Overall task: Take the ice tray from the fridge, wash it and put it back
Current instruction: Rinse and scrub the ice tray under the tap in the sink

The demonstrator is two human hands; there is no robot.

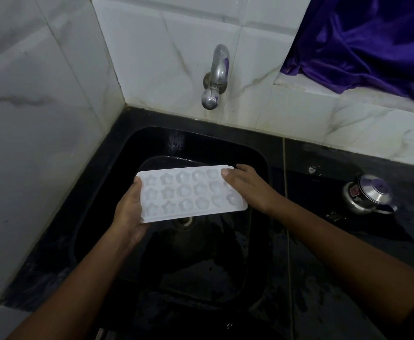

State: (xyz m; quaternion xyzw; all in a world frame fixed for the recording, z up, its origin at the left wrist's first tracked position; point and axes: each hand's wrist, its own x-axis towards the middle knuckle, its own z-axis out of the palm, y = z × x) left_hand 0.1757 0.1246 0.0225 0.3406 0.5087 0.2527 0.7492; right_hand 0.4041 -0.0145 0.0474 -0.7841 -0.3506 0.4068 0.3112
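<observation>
While standing at the black sink (257, 153), held the ice tray (191, 192) above the basin with both hands, roughly level, cavities facing up, at the centre of the view. Gripped the tray's 9 o'clock end with the left hand (129, 212): thumb laid on the top rim, fingers tucked beneath and out of sight. Covered the 3 o'clock end with the right hand (246, 188): thumb tip pressed on the top face beside the far row, fingers bent over the far corner, closed on the tray rather than spread. Showed three rows of moulded cavities, star shapes toward 9 o'clock and rounder ones toward 3 o'clock; could not tell whether any held water or ice. Hung clear of the basin floor, just above the drain (182, 220) at the tray's 6 o'clock edge. Faced a chrome tap (215, 77) at 12 o'clock, fixed to the white tiled wall (41, 119) well above the tray. Stood beside a wet black counter (323, 253) running off toward 3 o'clock, bearing a steel pot with a domed lid (370, 195), well apart from the tray. Looked past a purple cloth (372, 45) draped on the ledge at 1 o'clock.
</observation>
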